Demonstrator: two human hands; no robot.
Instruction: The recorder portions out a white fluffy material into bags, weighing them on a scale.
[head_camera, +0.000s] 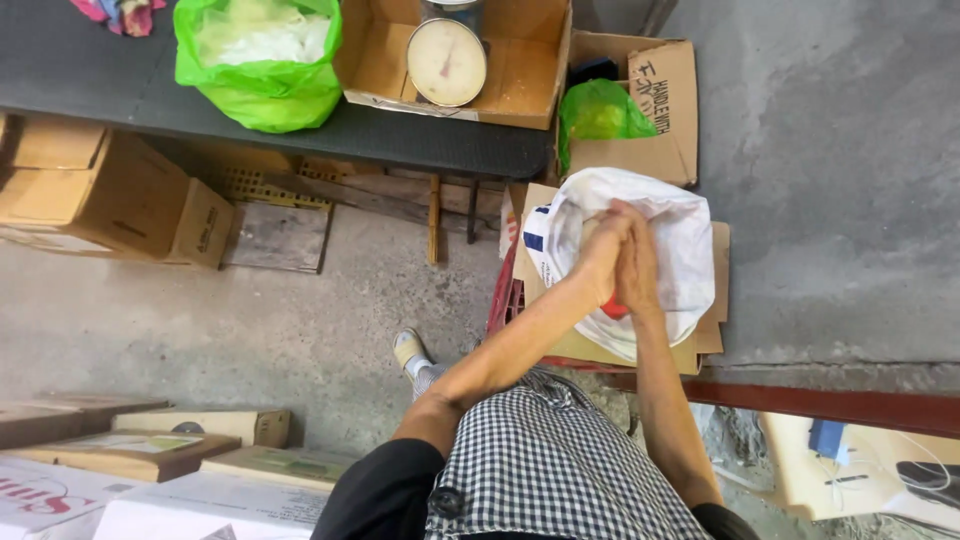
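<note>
Both hands meet over the open mouth of a white crinkled plastic bag (672, 232) that sits on flattened brown cardboard sheets (712, 330) at the right of the scene. The left hand (603, 255) and the right hand (637, 262) press close together, palm towards palm, fingers pointing to the far side. The bag lies directly beneath and around them, its rim spreading out to the left and right of the wrists. A small red object (613, 309) shows just under the heels of the hands, against the bag's inside; whether the fingers are closed on it or on the plastic cannot be told, since the hands hide each other.

The cardboard rests on a red plastic crate (503, 296), whose edge shows at the left. Just beyond the bag on the far side, an open brown cardboard box (668, 110) holds a crumpled green plastic bag (600, 112). Farther left, a dark tabletop (90, 70) carries a larger bright green plastic bag (262, 75) with white contents and a shallow cardboard tray (520, 85) with a round dial scale (446, 62). Closed cardboard cartons (90, 195) stand on the grey concrete floor (300, 330) under the tabletop. The person's black-and-white checked garment (550, 470) fills the near edge.
</note>
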